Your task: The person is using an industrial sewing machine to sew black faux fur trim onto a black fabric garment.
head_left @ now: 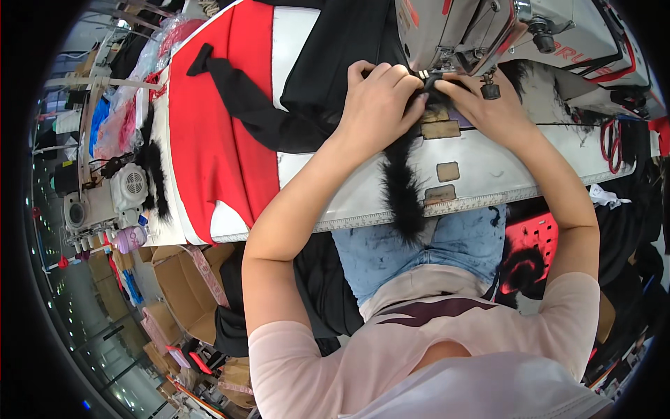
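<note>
At the sewing machine [447,31], both hands are close to the presser foot, one on each side of it. My left hand [380,101] is closed on black fabric [331,66], thumb and forefinger pinched near the needle. From under that hand a strip of fluffy black fur trim [403,188] hangs over the table's front edge. My right hand [488,108] pinches the same dark work at the foot's right side; its fingertips are partly hidden by the machine. A long black fabric band [241,94] trails leftward from the black fabric.
Red cloth [223,119] lies across the left of the white table [328,206], which has a measuring tape along its front edge. Red-handled scissors [612,146] lie at the right. Another machine motor [129,187] stands at the left, with cardboard boxes [185,286] below.
</note>
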Motion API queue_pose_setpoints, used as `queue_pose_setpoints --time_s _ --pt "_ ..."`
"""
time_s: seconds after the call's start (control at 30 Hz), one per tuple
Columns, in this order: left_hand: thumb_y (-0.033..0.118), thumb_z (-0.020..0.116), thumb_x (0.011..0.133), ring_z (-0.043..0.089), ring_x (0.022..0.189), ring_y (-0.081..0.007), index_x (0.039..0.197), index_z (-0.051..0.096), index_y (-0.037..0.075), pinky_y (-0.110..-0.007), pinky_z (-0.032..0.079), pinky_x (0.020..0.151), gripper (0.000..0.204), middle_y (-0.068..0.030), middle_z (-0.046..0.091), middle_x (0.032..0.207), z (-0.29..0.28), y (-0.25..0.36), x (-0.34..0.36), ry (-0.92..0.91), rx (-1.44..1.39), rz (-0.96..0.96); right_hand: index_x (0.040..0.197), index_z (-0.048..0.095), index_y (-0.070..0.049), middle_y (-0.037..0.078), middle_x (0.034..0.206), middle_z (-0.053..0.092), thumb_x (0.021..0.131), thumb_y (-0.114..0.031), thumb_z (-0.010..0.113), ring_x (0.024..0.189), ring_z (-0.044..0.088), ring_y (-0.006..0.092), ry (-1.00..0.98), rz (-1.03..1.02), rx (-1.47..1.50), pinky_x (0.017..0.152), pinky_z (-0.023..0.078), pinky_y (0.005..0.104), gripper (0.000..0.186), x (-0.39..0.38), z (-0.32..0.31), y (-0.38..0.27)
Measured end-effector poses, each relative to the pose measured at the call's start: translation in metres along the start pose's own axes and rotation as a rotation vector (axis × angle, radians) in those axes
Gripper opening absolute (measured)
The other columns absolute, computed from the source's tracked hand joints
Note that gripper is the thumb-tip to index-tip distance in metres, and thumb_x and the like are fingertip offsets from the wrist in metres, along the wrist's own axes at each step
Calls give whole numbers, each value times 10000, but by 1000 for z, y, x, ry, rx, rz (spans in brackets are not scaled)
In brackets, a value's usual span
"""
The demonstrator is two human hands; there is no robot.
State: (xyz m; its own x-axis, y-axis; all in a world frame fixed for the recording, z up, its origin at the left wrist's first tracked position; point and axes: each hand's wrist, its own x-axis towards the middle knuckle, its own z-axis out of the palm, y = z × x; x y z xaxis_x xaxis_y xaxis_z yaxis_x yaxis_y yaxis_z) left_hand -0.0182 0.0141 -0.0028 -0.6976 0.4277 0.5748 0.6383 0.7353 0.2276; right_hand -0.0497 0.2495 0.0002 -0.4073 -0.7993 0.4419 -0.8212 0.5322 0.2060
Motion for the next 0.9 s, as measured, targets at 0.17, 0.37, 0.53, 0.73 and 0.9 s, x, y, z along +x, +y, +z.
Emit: queue_pose_setpoints --time_s 0.17,0.37,0.53,0.73,0.9 --pt "197 725 848 605 853 -191 936 664 104 -408 362 896 142 -2 620 866 0 0 1 3 67 9 1227 603 -142 36 1139 647 840 -146 678 1041 636 234 -57 166 166 904 494 398 394 12 -2 -10" --pt "192 724 816 590 851 -180 891 638 129 -425 359 881 130 9 587 852 1 11 -6 47 94 -48 1098 640 -88 92 1142 660 839 -146 690 978 657 299 -278 623 792 847 536 400 270 23 -4 -8" --pt "163 719 771 587 857 -177 929 627 131 -433 360 876 186 7 573 866 -5 22 -5 -17 172 -78 1043 636 -37 104 1105 671 817 -141 721 938 663 291 -32 513 633 821 541 397 263 10 8 -15" --pt "116 672 781 591 853 -163 924 625 126 -440 380 861 151 5 587 881 0 14 -2 30 278 49 1036 637 -37 109 955 672 827 -154 722 871 648 318 37 221 256 762 520 407 255 10 6 -9" --pt "106 658 778 584 820 -169 878 608 102 -431 402 824 112 -17 602 893 8 5 3 30 358 50 867 622 -26 142 814 617 868 -213 625 817 585 349 -49 250 308 719 460 462 187 11 30 5"
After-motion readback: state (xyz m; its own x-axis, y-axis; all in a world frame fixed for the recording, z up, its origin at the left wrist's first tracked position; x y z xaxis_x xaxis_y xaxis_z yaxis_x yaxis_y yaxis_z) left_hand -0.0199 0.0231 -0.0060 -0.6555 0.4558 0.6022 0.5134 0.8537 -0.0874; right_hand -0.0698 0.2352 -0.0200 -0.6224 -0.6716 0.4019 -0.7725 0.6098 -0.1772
